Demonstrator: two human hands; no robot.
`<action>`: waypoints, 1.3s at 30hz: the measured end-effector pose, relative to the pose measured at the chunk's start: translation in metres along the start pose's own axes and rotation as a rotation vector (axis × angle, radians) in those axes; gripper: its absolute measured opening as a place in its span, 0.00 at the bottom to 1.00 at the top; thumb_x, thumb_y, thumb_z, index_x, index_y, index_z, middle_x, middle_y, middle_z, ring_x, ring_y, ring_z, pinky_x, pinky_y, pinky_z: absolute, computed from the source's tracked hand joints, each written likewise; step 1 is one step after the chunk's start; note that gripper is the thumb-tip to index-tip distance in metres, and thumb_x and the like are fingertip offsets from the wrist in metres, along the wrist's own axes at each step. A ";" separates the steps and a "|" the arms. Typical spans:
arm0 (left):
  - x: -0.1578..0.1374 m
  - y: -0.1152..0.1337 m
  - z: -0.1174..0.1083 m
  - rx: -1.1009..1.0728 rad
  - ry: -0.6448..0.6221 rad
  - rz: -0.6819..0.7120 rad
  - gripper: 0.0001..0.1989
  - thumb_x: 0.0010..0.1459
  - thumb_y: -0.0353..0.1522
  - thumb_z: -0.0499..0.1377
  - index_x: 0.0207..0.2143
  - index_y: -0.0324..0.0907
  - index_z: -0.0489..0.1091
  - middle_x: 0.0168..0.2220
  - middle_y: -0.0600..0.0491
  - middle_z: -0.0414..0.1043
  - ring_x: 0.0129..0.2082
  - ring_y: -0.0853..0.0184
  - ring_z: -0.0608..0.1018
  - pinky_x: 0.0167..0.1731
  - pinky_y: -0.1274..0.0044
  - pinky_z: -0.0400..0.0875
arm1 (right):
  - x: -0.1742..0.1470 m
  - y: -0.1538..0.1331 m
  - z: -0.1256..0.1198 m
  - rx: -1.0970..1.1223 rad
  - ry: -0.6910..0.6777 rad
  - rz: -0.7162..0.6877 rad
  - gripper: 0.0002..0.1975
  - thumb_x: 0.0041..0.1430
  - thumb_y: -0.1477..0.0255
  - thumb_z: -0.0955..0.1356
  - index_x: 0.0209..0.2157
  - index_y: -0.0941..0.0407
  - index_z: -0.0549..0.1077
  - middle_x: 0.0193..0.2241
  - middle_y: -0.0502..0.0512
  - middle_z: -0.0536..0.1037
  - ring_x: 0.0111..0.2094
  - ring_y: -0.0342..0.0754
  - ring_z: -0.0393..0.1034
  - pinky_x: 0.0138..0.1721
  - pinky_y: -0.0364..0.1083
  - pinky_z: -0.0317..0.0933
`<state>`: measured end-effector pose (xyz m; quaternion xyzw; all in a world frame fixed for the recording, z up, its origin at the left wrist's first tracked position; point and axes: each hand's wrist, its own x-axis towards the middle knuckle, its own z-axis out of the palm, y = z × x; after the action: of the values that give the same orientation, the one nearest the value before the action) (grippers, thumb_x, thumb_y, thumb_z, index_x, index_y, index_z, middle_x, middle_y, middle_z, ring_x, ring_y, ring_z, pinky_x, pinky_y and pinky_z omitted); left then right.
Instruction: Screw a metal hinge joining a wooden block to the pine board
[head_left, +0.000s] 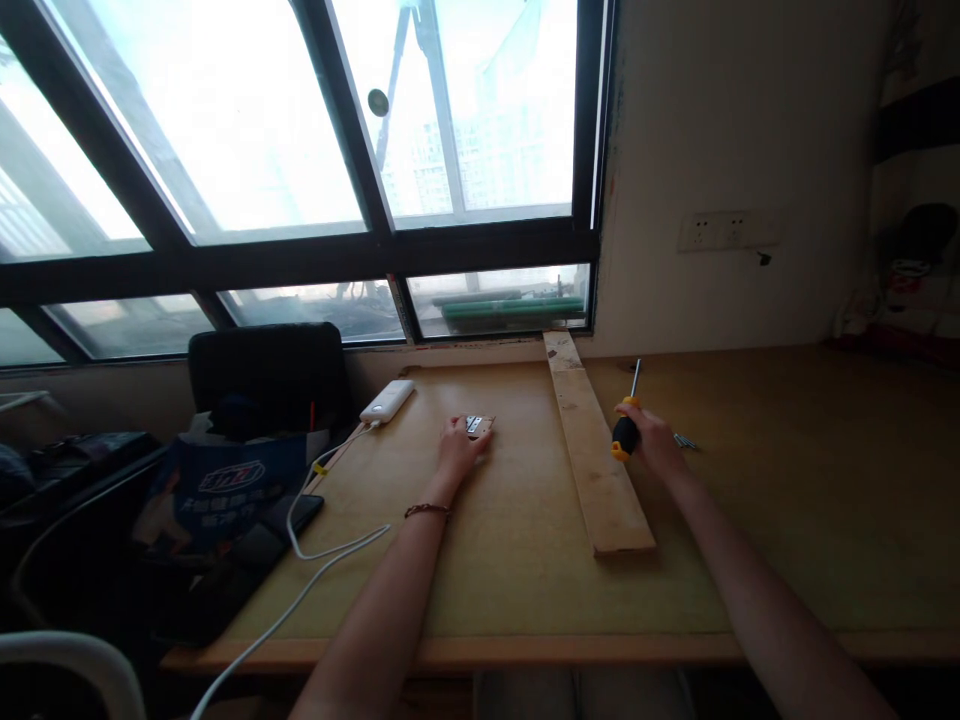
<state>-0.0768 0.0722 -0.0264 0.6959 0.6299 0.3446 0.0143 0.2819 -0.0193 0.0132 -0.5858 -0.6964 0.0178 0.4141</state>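
Observation:
My left hand [457,452] is closed around a small flat wooden piece [486,426] with a silvery metal plate on it, at the tabletop left of centre. What kind of fitting the plate is, I cannot make out. In my right hand [654,440] is a screwdriver [625,437] with a yellow and black handle, its metal shaft pointing up and away. The screwdriver is over the right edge of a long wooden board [596,450] lying on the table. Several small screws [684,440] lie just right of my right hand.
A white power bank [387,400] sits at the table's [517,590] left edge, its white cable [296,530] trailing down over the front. Beyond the left edge stand a black chair [266,365] and a blue bag [225,490]. Windows and a wall socket [727,231] are behind.

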 end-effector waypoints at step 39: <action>-0.054 0.114 -0.014 -0.273 -0.009 0.379 0.24 0.48 0.41 0.58 0.48 0.42 0.65 0.52 0.44 0.59 0.52 0.58 0.65 0.52 0.68 0.61 | 0.000 0.020 0.001 -0.534 -0.266 0.421 0.18 0.49 0.66 0.65 0.44 0.55 0.70 0.38 0.63 0.72 0.38 0.55 0.69 0.36 0.50 0.59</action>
<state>0.0171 -0.0051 0.0111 0.7950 0.4353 0.4200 0.0464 0.2972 -0.0127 0.0019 -0.7964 -0.5884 -0.0038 0.1397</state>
